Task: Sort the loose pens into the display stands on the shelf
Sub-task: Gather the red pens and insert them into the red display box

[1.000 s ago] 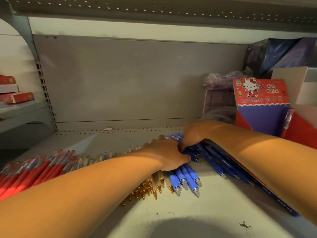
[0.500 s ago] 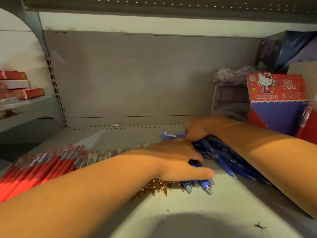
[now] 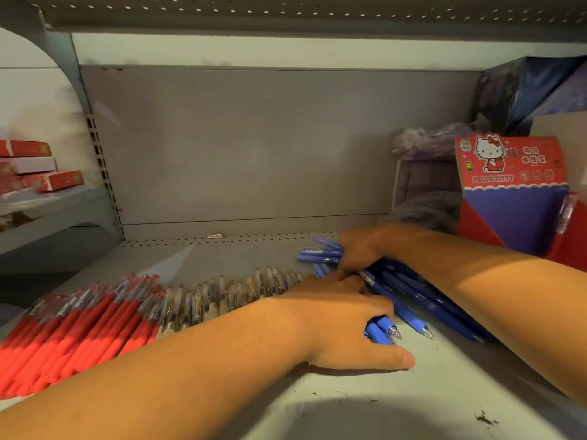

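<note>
A heap of blue pens [image 3: 409,300] lies on the grey shelf [image 3: 349,417], right of centre. My left hand [image 3: 343,325] is curled over the tip end of several blue pens, thumb flat on the shelf. My right hand [image 3: 362,249] grips the far cap ends of the same heap. Left of them runs a row of clear gold-tipped pens [image 3: 222,293], then a row of red pens [image 3: 82,328]. A red and blue Hello Kitty display stand [image 3: 511,192] stands at the right rear, with one pen [image 3: 565,214] at its right side.
Dark purple boxes [image 3: 533,90] and a crumpled plastic bag [image 3: 425,144] crowd the right rear corner. Red and white boxes [image 3: 31,169] sit on the neighbouring shelf at left. The upper shelf [image 3: 286,14] hangs close overhead. The back panel stands behind.
My left hand slid forward along the blue pens toward their tips and closed around them. My right hand stayed on the cap ends. The view shifted slightly left.
</note>
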### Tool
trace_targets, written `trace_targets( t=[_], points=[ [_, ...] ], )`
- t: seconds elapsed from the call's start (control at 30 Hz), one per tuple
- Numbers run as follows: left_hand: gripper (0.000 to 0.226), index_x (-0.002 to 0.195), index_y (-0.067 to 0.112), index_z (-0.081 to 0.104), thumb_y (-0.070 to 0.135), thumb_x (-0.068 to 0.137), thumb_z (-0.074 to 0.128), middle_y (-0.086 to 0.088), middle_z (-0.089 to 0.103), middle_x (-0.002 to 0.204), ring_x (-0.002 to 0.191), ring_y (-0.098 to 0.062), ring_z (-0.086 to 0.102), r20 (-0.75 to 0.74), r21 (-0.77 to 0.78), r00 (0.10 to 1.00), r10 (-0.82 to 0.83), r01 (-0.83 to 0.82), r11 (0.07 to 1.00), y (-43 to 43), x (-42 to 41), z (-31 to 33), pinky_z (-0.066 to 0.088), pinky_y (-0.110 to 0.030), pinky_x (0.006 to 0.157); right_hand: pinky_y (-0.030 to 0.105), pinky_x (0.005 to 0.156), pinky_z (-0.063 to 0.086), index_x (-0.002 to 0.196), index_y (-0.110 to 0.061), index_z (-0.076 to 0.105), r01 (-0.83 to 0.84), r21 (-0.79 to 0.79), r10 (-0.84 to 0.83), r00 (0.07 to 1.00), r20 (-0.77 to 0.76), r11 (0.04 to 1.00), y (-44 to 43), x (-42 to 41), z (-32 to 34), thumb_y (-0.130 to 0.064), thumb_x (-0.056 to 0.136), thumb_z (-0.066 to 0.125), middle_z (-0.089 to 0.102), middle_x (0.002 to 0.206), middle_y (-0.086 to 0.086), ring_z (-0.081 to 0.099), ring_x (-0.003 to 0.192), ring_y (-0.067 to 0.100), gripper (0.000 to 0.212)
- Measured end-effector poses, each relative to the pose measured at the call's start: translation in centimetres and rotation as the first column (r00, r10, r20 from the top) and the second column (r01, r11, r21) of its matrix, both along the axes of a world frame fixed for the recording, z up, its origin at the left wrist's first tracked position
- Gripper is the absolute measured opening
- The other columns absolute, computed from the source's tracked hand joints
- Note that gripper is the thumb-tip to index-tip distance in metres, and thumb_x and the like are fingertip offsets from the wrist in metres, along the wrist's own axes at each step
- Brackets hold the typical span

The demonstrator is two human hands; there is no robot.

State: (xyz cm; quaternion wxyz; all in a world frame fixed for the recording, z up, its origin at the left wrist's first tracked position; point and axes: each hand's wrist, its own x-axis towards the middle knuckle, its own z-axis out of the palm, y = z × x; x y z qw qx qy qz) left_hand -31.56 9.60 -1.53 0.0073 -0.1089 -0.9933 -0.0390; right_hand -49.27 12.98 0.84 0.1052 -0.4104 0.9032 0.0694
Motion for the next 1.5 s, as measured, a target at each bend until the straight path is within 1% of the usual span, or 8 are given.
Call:
trace_targets(
  t=[0.37,0.7,0.9,1.07,1.23,1.33,1.4,1.5],
  points=[
    [0.050,0.092,0.021,0.059,0.070,0.085,0.054,0.005,0.059,0.092,0.088,-0.019,0.053,-0.037,-0.025,0.998,-0.046,0.045,0.999,0.1,0.2,0.0,0.050,-0.040,0.079,0.028,0.061,0.043,0.079,-0.010,0.054,0.082,-0.206,-0.063,0.993,0.095,0.975,-0.2,-0.1,0.2,-0.015,0.084,0.063,0.056,0.079,0.008,0.052,0.067,0.019,0.012],
    [0.043,0.099,0.024,0.058,0.066,0.088,0.053,0.005,0.060,0.099,0.093,-0.019,0.054,-0.005,-0.016,0.994,-0.106,0.105,0.994,-0.3,0.2,0.1,0.050,-0.042,0.084,0.026,0.056,0.040,0.072,-0.008,0.054,0.235,-0.559,-0.099,0.960,0.262,0.795,1.3,-0.2,5.0,-0.008,0.085,0.060,0.051,0.064,0.009,0.049,0.055,0.020,0.015],
    [0.045,0.097,0.025,0.058,0.069,0.087,0.052,0.007,0.059,0.094,0.090,-0.018,0.053,-0.023,-0.025,0.991,-0.134,0.134,0.991,-0.5,0.2,0.1,0.051,-0.041,0.080,0.027,0.053,0.047,0.077,-0.005,0.055,0.381,-0.471,-0.170,0.887,0.430,0.796,4.2,1.6,6.2,-0.003,0.083,0.060,0.055,0.065,0.012,0.053,0.056,0.024,0.008],
    [0.054,0.101,0.024,0.058,0.074,0.082,0.052,0.004,0.061,0.097,0.092,-0.020,0.055,0.025,0.003,0.993,-0.112,0.112,0.994,-0.6,0.0,0.2,0.051,-0.044,0.082,0.026,0.056,0.046,0.076,-0.006,0.060,0.352,-0.328,-0.255,0.918,0.304,0.877,6.5,5.1,2.7,-0.010,0.078,0.061,0.063,0.070,0.013,0.059,0.059,0.026,0.004],
    [0.050,0.104,0.035,0.059,0.078,0.083,0.045,0.012,0.061,0.103,0.091,-0.013,0.057,0.057,-0.020,0.996,-0.073,0.074,0.997,-1.0,0.0,1.0,0.052,-0.037,0.083,0.033,0.064,0.058,0.064,-0.021,0.047,0.226,-0.246,-0.191,0.969,0.158,0.943,7.8,7.2,0.5,-0.022,0.087,0.055,0.053,0.051,-0.015,0.061,0.050,0.014,0.025],
    [0.042,0.107,0.036,0.060,0.069,0.091,0.041,0.014,0.062,0.104,0.092,-0.009,0.058,0.063,0.047,0.996,-0.063,0.060,0.997,-1.3,-0.1,1.2,0.051,-0.034,0.085,0.021,0.043,0.046,0.065,-0.022,0.049,0.240,-0.341,-0.163,0.957,0.239,0.909,8.6,7.4,0.8,-0.019,0.085,0.059,0.047,0.051,-0.016,0.055,0.040,0.002,0.022],
    [0.041,0.118,0.036,0.060,0.064,0.094,0.040,0.012,0.063,0.114,0.102,-0.010,0.058,0.062,0.065,0.996,-0.068,0.064,0.996,-1.5,-0.2,1.2,0.050,-0.037,0.093,0.019,0.045,0.042,0.077,-0.014,0.060,0.266,-0.355,-0.158,0.939,0.305,0.896,9.6,7.5,1.0,-0.020,0.081,0.062,0.055,0.048,-0.015,0.056,0.043,0.004,0.008],
    [0.041,0.125,0.038,0.058,0.061,0.096,0.041,0.014,0.062,0.121,0.105,-0.009,0.058,0.036,0.050,0.994,-0.100,0.099,0.994,-1.7,-0.4,1.3,0.050,-0.035,0.094,0.032,0.065,0.052,0.114,-0.014,0.051,0.254,-0.359,-0.172,0.954,0.246,0.898,11.2,7.8,0.7,-0.032,0.080,0.067,0.065,0.085,-0.004,0.062,0.073,0.013,0.041]
  ],
)
